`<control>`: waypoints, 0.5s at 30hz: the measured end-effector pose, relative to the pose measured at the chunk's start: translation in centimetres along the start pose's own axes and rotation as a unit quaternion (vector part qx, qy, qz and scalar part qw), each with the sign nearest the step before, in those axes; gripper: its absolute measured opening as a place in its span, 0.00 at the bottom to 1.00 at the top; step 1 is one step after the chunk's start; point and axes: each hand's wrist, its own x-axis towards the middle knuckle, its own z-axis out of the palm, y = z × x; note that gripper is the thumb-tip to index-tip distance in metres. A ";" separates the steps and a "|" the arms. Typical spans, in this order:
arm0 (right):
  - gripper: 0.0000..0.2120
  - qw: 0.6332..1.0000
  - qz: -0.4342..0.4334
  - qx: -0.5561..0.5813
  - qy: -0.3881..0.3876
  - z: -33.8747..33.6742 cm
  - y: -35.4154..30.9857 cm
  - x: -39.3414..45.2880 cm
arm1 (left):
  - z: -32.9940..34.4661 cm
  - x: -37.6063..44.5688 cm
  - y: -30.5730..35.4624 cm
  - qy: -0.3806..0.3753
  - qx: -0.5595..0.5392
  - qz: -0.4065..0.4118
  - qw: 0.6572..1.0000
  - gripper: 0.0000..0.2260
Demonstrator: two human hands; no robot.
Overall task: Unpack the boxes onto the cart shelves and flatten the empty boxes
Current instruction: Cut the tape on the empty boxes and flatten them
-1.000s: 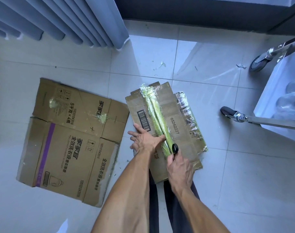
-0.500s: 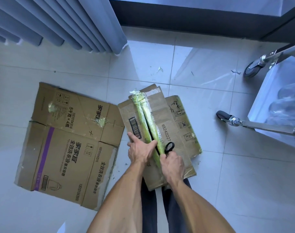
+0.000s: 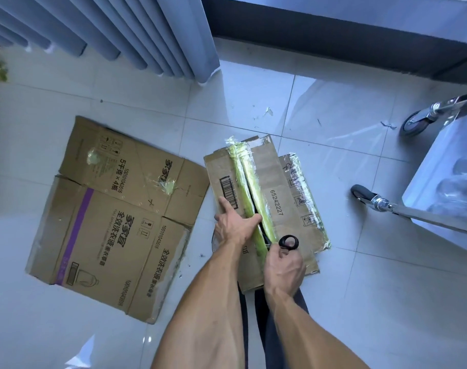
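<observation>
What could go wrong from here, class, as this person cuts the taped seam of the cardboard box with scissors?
1. The left hand presses the cardboard box right beside the green tape, its thumb on the seam ahead of the scissors; a slip could nick it.
2. The right hand works just above the legs, so the box may shift under pressure.

Bare tile floor (image 3: 360, 288) lies open between the taped box (image 3: 264, 209) and the cart (image 3: 440, 198); the flattened box (image 3: 115, 214) blocks the left.
</observation>
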 end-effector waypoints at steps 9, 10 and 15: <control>0.11 0.984 -0.041 -0.172 -0.016 -2.7 5.0 -1.7 | -1.5 0.8 -2.3 0.030 0.030 0.045 0.998 0.52; 0.11 0.984 -0.050 -0.169 -0.007 -2.6 4.7 -1.9 | -1.5 0.6 -2.3 0.028 0.024 0.050 0.998 0.52; 0.11 0.986 -0.115 -0.111 -0.038 -1.1 -0.1 -1.5 | -1.0 -1.1 -2.3 0.007 -0.004 0.055 0.998 0.50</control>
